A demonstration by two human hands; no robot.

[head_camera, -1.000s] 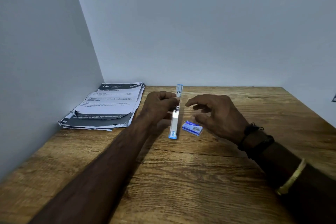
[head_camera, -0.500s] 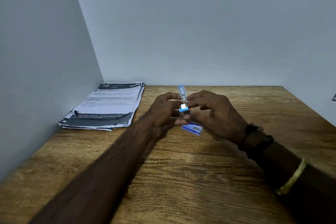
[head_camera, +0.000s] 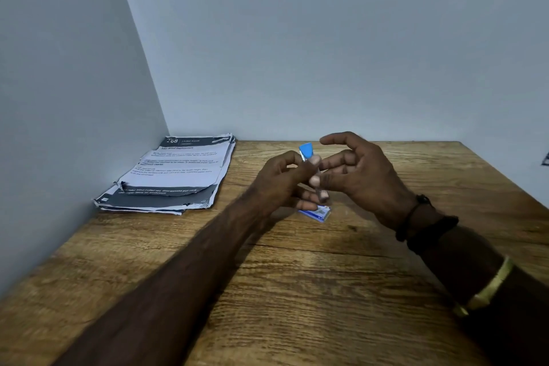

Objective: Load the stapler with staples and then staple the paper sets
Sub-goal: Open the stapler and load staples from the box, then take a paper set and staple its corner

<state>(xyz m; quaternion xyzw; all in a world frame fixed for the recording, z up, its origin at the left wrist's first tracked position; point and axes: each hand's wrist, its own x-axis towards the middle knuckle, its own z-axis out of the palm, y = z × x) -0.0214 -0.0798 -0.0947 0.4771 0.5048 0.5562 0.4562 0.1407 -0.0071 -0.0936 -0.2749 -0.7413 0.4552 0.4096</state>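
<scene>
Head view looks down on a wooden tabletop (head_camera: 297, 291) set into a corner of pale walls. Both forearms reach in from the near edge and meet over the middle of the tabletop.

The left hand (head_camera: 282, 184) grips the stapler (head_camera: 306, 150), its fingers curled round the narrow body so that most of it is hidden. The stapler stands nearly upright, raised off the tabletop, and only its blue end pokes out above the knuckles. The right hand (head_camera: 362, 175) is just beside it on the right, its forefinger lifted and arched over the blue end and its other fingers bent toward the stapler's body. Blur and overlap hide whether those fingers pinch the stapler or only touch it.

A small blue and white staple box (head_camera: 318, 213) lies flat on the tabletop directly below the two hands, partly covered by the left fingers from this angle.

The paper sets (head_camera: 175, 175) lie in a loose stack at the far left, against the left wall, well apart from the hands; the top sheet is printed and torn along its near edge.

A black band (head_camera: 424, 224) and a gold bangle (head_camera: 490, 288) sit on the right wrist and forearm.
</scene>
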